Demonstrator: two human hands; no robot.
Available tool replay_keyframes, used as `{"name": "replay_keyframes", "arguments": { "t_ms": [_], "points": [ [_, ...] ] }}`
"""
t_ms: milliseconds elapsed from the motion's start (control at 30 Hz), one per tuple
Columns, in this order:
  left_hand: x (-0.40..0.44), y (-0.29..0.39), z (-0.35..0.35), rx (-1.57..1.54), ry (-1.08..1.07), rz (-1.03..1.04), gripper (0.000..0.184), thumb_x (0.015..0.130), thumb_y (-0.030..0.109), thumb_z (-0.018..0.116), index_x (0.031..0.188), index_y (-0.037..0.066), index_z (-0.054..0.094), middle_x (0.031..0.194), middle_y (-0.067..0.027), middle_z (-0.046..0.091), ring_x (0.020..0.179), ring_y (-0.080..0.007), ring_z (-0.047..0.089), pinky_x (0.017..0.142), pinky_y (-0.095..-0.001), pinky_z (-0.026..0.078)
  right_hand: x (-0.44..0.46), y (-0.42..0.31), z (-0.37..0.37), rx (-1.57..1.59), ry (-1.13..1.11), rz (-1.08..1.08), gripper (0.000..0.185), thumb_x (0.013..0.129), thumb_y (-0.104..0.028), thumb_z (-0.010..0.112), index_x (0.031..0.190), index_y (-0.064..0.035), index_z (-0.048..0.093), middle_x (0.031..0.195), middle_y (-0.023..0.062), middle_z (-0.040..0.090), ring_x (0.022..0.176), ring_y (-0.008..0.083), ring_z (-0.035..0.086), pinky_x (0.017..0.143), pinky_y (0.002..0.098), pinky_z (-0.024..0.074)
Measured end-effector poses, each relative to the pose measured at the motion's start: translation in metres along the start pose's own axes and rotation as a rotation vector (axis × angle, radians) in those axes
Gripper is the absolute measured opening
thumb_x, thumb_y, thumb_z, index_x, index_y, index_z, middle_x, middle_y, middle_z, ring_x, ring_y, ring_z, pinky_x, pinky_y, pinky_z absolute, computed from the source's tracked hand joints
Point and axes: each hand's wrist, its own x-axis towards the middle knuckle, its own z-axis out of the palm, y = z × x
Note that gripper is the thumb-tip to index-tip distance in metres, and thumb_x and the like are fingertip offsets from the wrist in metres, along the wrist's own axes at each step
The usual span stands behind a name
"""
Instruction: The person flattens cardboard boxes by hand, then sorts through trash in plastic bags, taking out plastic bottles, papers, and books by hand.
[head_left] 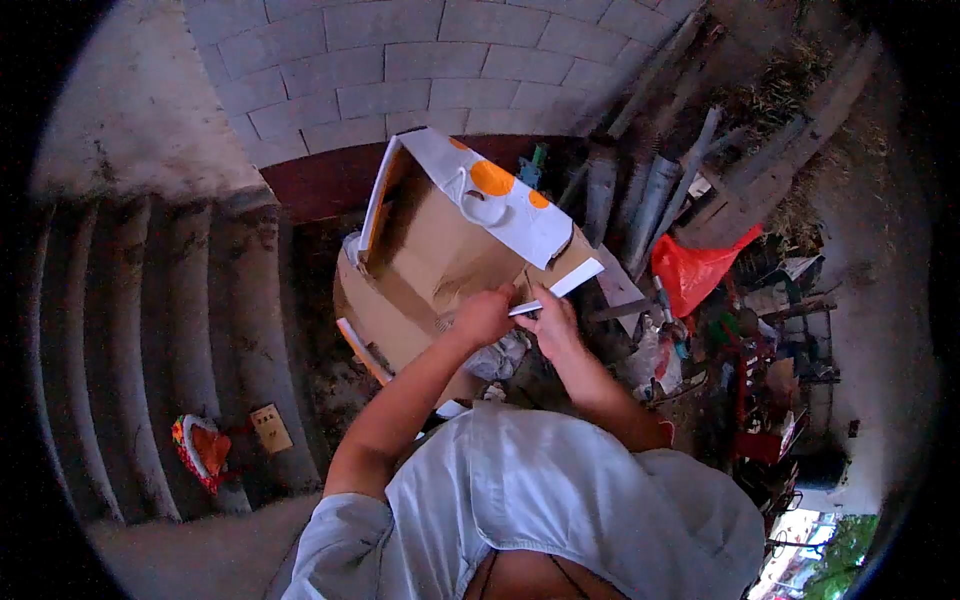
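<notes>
A large open cardboard box, brown inside with white edges and orange spots on one flap, stands in front of me. My left hand is closed at the box's near edge, its fingertips beside a narrow white-edged flap. My right hand grips that same flap close by, thumb and fingers around its lower end. The two hands almost touch. Below them lies a crumpled clear plastic bag.
Concrete steps fill the left, with a colourful cloth item and a small tan card on them. A block wall rises behind the box. Pipes, a red plastic bag and clutter lie to the right.
</notes>
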Motion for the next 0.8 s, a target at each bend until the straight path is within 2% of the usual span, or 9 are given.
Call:
{"name": "replay_keyframes", "arguments": {
  "t_ms": [167,233,333,367,433,533,600,700,800],
  "points": [
    [0.001,-0.006,0.006,0.101,0.001,0.055,0.024,0.066,0.009,0.051,0.09,0.006,0.051,0.078,-0.0166,0.057,0.074,-0.0331,0.056,0.064,-0.0423,0.045,0.002,-0.029,-0.014,-0.366,-0.084,-0.342,0.061,0.074,-0.013,0.056,0.123,-0.0062,0.022,0.112,0.0106,0.041,0.097,0.0219,0.046,0.076,0.0383,0.0422],
    [-0.001,-0.011,0.001,0.138,-0.027,0.053,0.024,0.067,0.008,0.049,0.091,0.006,0.052,0.078,-0.016,0.058,0.074,-0.0322,0.056,0.065,-0.0418,0.045,0.003,-0.047,-0.017,-0.734,0.165,-0.994,0.069,0.071,-0.014,0.06,0.125,-0.0056,0.019,0.117,0.0153,0.037,0.103,0.0264,0.042,0.085,0.0389,0.0359],
    [0.002,-0.017,0.003,0.278,-0.187,0.068,0.026,0.067,0.008,0.048,0.092,0.006,0.052,0.078,-0.0145,0.058,0.073,-0.0302,0.057,0.064,-0.0404,0.046,-0.013,-0.092,-0.001,-1.419,0.108,-1.24,0.08,0.068,-0.023,0.064,0.128,-0.0053,0.015,0.121,0.0197,0.033,0.11,0.0316,0.036,0.091,0.0389,0.0289],
    [-0.001,-0.011,-0.005,0.337,-0.265,0.075,0.026,0.067,0.008,0.048,0.093,0.007,0.053,0.078,-0.014,0.059,0.073,-0.0292,0.058,0.063,-0.0396,0.047,-0.012,-0.09,0.013,-1.476,-0.018,-1.094,0.087,0.062,-0.034,0.065,0.127,-0.0036,0.016,0.126,0.0237,0.026,0.118,0.0355,0.023,0.097,0.0448,0.0179],
    [-0.004,-0.004,-0.004,0.466,-0.348,0.145,0.026,0.068,0.009,0.048,0.093,0.007,0.053,0.079,-0.0133,0.059,0.073,-0.0278,0.058,0.061,-0.0378,0.048,-0.002,-0.076,0.034,-1.664,-0.051,-1.007,0.088,0.062,-0.037,0.064,0.127,-0.0011,0.017,0.125,0.0239,0.028,0.117,0.0359,0.026,0.093,0.0478,0.0236],
    [-0.007,0.001,0.008,0.616,-0.343,0.249,0.024,0.068,0.01,0.049,0.091,0.006,0.053,0.079,-0.0127,0.059,0.072,-0.0265,0.059,0.059,-0.0354,0.048,0.052,-0.048,0.041,-2.017,0.107,-0.779,0.072,0.066,-0.039,0.06,0.121,-0.0019,0.033,0.114,0.023,0.042,0.105,0.0359,0.042,0.082,0.0465,0.0364],
    [-0.011,0.004,0.012,0.636,-0.338,0.205,0.021,0.069,0.012,0.049,0.089,0.006,0.054,0.078,-0.0126,0.059,0.071,-0.0261,0.059,0.058,-0.0346,0.049,0.104,-0.06,0.026,-1.96,-0.019,-0.355,0.048,0.068,-0.027,0.058,0.108,-0.003,0.049,0.098,0.0192,0.053,0.089,0.0341,0.053,0.072,0.0439,0.043],
    [-0.023,-0.009,0.007,0.492,-0.197,0.098,0.019,0.068,0.012,0.049,0.085,0.004,0.053,0.078,-0.0131,0.059,0.072,-0.0262,0.059,0.058,-0.0361,0.048,0.152,-0.06,-0.039,-1.531,0.102,-0.736,0.024,0.068,-0.014,0.053,0.09,-0.0046,0.057,0.076,0.0148,0.058,0.069,0.0269,0.058,0.06,0.0348,0.0451],
    [-0.035,-0.034,0.01,0.447,-0.216,0.087,0.021,0.066,0.014,0.053,0.084,0.003,0.05,0.078,-0.013,0.057,0.076,-0.027,0.057,0.06,-0.0374,0.047,0.178,-0.078,-0.09,-0.843,-0.128,-0.273,0.022,0.074,-0.013,0.053,0.092,-0.002,0.055,0.074,0.0037,0.057,0.065,0.014,0.054,0.059,0.0279,0.0436]
  ]
}}
